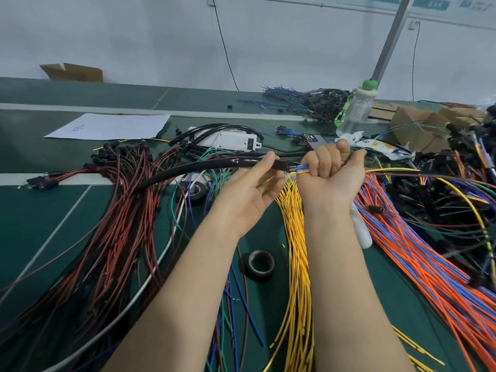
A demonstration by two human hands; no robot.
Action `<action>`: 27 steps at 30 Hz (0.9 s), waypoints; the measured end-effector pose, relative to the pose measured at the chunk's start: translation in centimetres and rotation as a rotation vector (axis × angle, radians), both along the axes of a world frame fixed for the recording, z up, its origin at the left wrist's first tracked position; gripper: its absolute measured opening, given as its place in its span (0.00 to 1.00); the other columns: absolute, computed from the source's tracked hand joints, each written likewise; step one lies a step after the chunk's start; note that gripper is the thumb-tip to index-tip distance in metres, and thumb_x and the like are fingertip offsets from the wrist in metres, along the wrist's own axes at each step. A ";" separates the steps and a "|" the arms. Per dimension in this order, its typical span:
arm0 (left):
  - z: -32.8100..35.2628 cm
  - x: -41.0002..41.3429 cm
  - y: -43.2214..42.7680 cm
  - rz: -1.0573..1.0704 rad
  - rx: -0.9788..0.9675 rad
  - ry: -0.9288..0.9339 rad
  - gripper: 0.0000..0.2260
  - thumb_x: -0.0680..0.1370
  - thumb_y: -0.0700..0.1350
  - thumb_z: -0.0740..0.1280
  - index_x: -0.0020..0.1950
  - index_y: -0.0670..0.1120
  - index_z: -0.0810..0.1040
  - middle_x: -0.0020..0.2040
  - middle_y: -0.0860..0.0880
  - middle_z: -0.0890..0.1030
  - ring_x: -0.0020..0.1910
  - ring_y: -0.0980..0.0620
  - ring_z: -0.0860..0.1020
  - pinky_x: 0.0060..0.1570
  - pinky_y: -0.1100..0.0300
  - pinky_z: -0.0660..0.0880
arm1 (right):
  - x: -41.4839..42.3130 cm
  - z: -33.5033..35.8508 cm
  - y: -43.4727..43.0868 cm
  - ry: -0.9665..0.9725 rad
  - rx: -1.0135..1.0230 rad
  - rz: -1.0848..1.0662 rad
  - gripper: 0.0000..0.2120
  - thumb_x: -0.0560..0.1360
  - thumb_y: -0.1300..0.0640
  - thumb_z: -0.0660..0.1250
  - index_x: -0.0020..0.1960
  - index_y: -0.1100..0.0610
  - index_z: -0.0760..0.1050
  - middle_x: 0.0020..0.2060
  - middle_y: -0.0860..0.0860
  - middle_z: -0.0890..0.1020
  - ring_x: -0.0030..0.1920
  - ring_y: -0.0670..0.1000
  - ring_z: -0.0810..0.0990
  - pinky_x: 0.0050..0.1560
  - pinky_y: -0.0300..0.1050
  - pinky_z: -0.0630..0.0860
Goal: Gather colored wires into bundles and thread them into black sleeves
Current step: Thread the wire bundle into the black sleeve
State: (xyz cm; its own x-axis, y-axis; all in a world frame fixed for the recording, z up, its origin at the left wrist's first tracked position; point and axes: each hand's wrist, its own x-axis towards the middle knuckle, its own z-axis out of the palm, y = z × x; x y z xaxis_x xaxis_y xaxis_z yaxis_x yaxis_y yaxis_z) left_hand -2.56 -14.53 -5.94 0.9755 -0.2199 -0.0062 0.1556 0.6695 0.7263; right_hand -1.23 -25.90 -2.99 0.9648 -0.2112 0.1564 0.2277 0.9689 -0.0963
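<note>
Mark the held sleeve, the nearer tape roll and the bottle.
held sleeve [281, 165], head view, open end.
nearer tape roll [259, 275], head view, front wall.
bottle [357, 114], head view, clear body.

Both forearms are bare along their whole visible length, one to each side of the black tape roll [261, 265]; the left hand [249, 194] and right hand [332, 173] are bare as well

- View count: one, from a wide-angle camera worn on the person's head.
- Direction: forward and down across the dark green bench top [53, 210]; the white wall [161, 36] fills the upper band of the frame.
- Range: close. The left hand [249, 189], holding the black woven sleeve [188, 171], and the right hand [330, 173], gripping the bundle of coloured wires [298, 169], sit near frame centre.
</note>
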 end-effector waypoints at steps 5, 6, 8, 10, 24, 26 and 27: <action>-0.1 -0.2 0.0 -0.072 0.009 -0.043 0.07 0.68 0.46 0.71 0.42 0.43 0.81 0.33 0.47 0.81 0.33 0.57 0.80 0.34 0.68 0.78 | -0.1 0.1 0.0 0.007 -0.010 -0.033 0.26 0.83 0.45 0.47 0.33 0.58 0.66 0.16 0.47 0.57 0.15 0.45 0.54 0.16 0.34 0.52; -0.1 -0.2 0.0 -0.079 0.010 -0.044 0.07 0.67 0.46 0.71 0.40 0.43 0.82 0.33 0.47 0.81 0.33 0.57 0.80 0.34 0.68 0.78 | -0.1 0.1 -0.1 0.008 -0.013 -0.034 0.26 0.83 0.45 0.47 0.33 0.58 0.65 0.17 0.47 0.57 0.15 0.45 0.54 0.16 0.34 0.52; -0.2 -0.1 0.0 -0.079 0.022 -0.039 0.07 0.67 0.45 0.72 0.39 0.43 0.82 0.34 0.47 0.81 0.33 0.57 0.80 0.34 0.68 0.78 | -0.1 0.1 -0.1 0.016 -0.026 -0.041 0.26 0.83 0.45 0.47 0.33 0.58 0.65 0.17 0.47 0.57 0.15 0.45 0.54 0.16 0.34 0.52; -0.3 0.0 -0.1 -0.066 0.035 -0.033 0.07 0.67 0.45 0.72 0.40 0.42 0.81 0.34 0.47 0.81 0.33 0.57 0.80 0.34 0.68 0.78 | -0.1 0.1 -0.2 0.020 -0.046 -0.049 0.25 0.83 0.45 0.47 0.33 0.58 0.65 0.16 0.47 0.57 0.15 0.44 0.54 0.17 0.34 0.51; -0.3 -0.1 -1.1 -0.087 -0.070 0.017 0.05 0.66 0.45 0.72 0.33 0.45 0.84 0.35 0.46 0.82 0.34 0.56 0.81 0.35 0.68 0.78 | -0.1 0.1 -0.1 0.048 -0.062 -0.086 0.25 0.83 0.46 0.47 0.33 0.58 0.65 0.17 0.47 0.57 0.15 0.44 0.53 0.18 0.33 0.51; -0.4 -0.1 -1.2 -0.076 -0.069 0.009 0.05 0.66 0.44 0.72 0.36 0.43 0.83 0.36 0.46 0.82 0.35 0.56 0.82 0.36 0.67 0.78 | -0.1 0.1 -0.1 0.047 -0.061 -0.087 0.26 0.83 0.46 0.47 0.33 0.58 0.65 0.17 0.47 0.57 0.16 0.44 0.53 0.17 0.33 0.51; -0.4 0.0 -1.3 -0.065 -0.060 0.002 0.06 0.65 0.44 0.72 0.38 0.42 0.83 0.37 0.46 0.82 0.35 0.56 0.82 0.36 0.67 0.78 | -0.1 0.1 -0.1 0.047 -0.059 -0.088 0.26 0.83 0.46 0.47 0.33 0.58 0.65 0.17 0.47 0.57 0.16 0.44 0.53 0.18 0.33 0.51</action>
State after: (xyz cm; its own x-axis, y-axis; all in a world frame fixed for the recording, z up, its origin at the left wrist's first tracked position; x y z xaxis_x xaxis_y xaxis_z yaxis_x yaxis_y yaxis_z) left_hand -2.57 -15.82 -6.39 0.9592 -0.2827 0.0065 0.2017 0.7001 0.6850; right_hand -1.33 -26.02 -2.86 0.9495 -0.2873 0.1263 0.3057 0.9376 -0.1654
